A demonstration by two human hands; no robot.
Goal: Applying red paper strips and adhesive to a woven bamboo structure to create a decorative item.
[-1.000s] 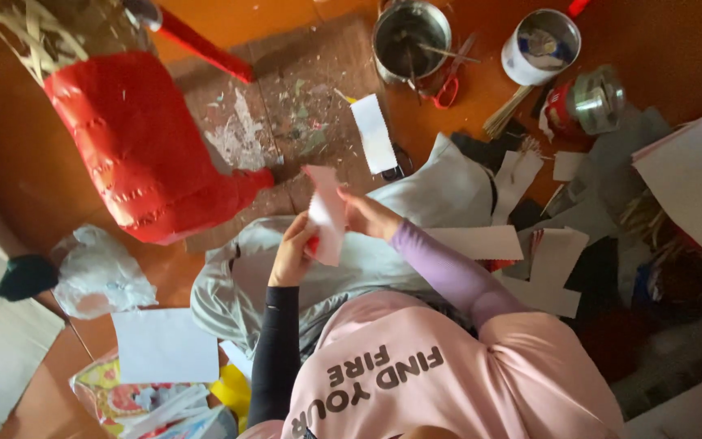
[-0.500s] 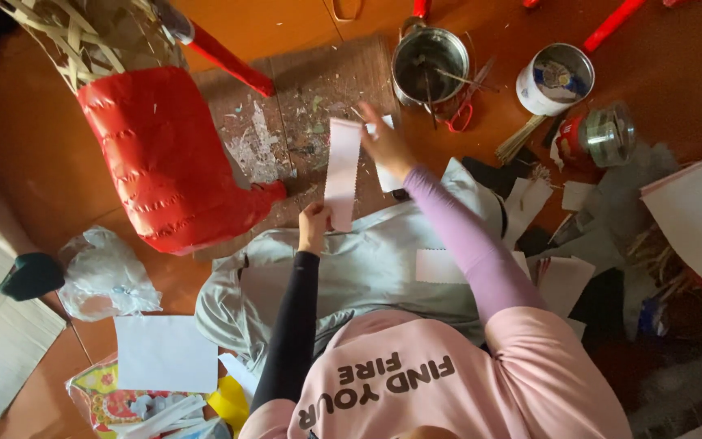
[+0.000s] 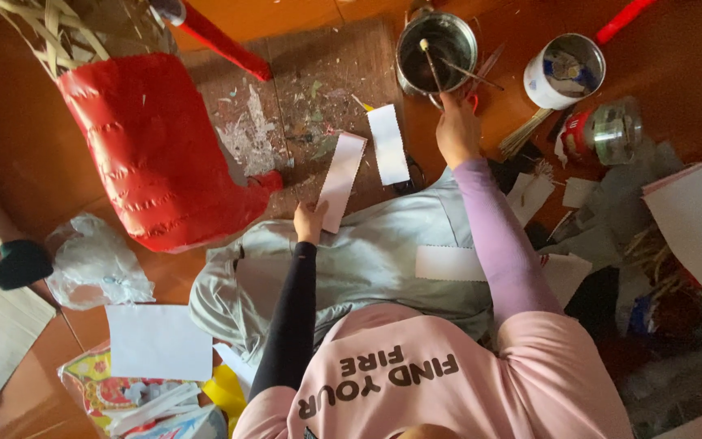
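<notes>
Hands work apart on the floor: the left hand point(image 3: 310, 219) pinches the near end of a white paper strip point(image 3: 341, 180), fingers pressed together on its lower edge so it lies flat on the spattered board point(image 3: 286, 106). The right hand point(image 3: 457, 130) grips a stick point(image 3: 431, 69) in the metal pot point(image 3: 436, 50), fingers curled round it.

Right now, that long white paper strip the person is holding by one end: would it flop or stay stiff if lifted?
The white paper strip looks thin and light, so it would probably bend and droop when the left hand lifts it by its end. It lies flat on the speckled board, so it likely slides easily and creases or tears readily.
</notes>
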